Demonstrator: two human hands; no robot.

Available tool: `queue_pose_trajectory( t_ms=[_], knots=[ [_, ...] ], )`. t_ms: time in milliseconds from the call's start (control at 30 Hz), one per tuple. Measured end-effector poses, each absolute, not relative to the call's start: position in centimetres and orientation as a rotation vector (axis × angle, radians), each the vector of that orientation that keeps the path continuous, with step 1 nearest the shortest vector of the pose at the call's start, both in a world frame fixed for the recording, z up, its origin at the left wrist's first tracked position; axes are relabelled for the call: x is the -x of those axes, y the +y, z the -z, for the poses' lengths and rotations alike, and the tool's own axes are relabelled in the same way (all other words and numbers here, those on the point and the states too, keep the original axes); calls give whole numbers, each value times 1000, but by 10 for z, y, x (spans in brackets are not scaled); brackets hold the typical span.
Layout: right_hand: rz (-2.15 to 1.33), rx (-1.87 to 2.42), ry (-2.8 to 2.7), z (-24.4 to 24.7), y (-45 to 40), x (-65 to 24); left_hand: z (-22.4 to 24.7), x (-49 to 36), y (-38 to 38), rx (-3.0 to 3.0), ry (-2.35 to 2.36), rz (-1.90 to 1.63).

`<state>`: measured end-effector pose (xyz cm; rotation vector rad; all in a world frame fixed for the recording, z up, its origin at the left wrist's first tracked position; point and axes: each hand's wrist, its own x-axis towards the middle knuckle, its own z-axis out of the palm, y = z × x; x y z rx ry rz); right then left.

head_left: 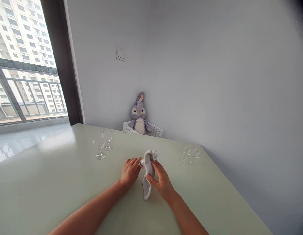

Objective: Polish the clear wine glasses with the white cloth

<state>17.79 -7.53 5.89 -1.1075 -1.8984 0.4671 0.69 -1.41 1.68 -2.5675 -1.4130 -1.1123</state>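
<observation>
Near the middle of the table my left hand (130, 171) is closed on a clear stemmed glass (141, 162), of which only a small part shows beside the fingertips. The glass lies tilted sideways, and its bowl end is mostly hidden by a light grey cloth (148, 168). My right hand (163, 182) grips this cloth from the right, thumb on the near side and fingers on the far side. One end of the cloth hangs down toward me. Whether the cloth reaches inside the bowl I cannot tell.
Two stemmed glasses, a nearer one (100, 154) and a farther one (108, 147), stand upright at the left of the pale green table (55, 182). Two more glasses (187, 150) stand at the right, near the wall. A plush rabbit (139, 114) sits in a white basket (156, 131) behind the table.
</observation>
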Motion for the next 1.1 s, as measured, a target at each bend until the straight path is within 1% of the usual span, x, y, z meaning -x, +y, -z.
queue_pose_trajectory(
  t_ms=[100, 267, 367, 433, 500, 633, 700, 800, 833, 867, 933, 1000, 1033, 1100],
  knots=[
    [-638, 1135, -1906, -63, -73, -185, -18, -4, -14, 2566, -1314, 1004],
    [-1129, 1153, -1771, -61, -72, -190, -19, -3, -16, 2651, -1086, 859],
    [-1370, 1042, -1415, -51, -66, -185, -25, -1, -18, 2626, -1115, 938],
    [-1448, 1005, -1102, -43, -60, -181, -29, 0, -18, 2605, -1162, 996],
    [-1467, 990, -969, -40, -57, -180, -32, 0, -17, 2642, -1203, 1003],
    [-1313, 1029, -1313, -51, -60, -189, -38, -1, -15, 2945, -1376, 1014],
    [-1275, 1067, -1500, -62, -66, -197, -41, -1, -16, 3347, -1495, 941],
    [-1449, 1007, -1610, -75, -72, -209, -45, 1, -21, 4108, -1451, 555],
    [-1511, 963, -1592, -77, -73, -212, -46, 1, -23, 4268, -1404, 476],
    [-1549, 923, -1552, -77, -74, -214, -48, 1, -25, 4354, -1380, 488],
    [-1556, 873, -1450, -77, -73, -216, -54, 0, -27, 4342, -1402, 720],
    [-1514, 874, -1381, -75, -70, -216, -61, 0, -27, 4186, -1475, 967],
    [-1480, 898, -1372, -73, -68, -215, -64, 1, -26, 4092, -1528, 1018],
    [-1384, 982, -1400, -69, -65, -211, -68, 3, -26, 3864, -1658, 984]
  ],
)
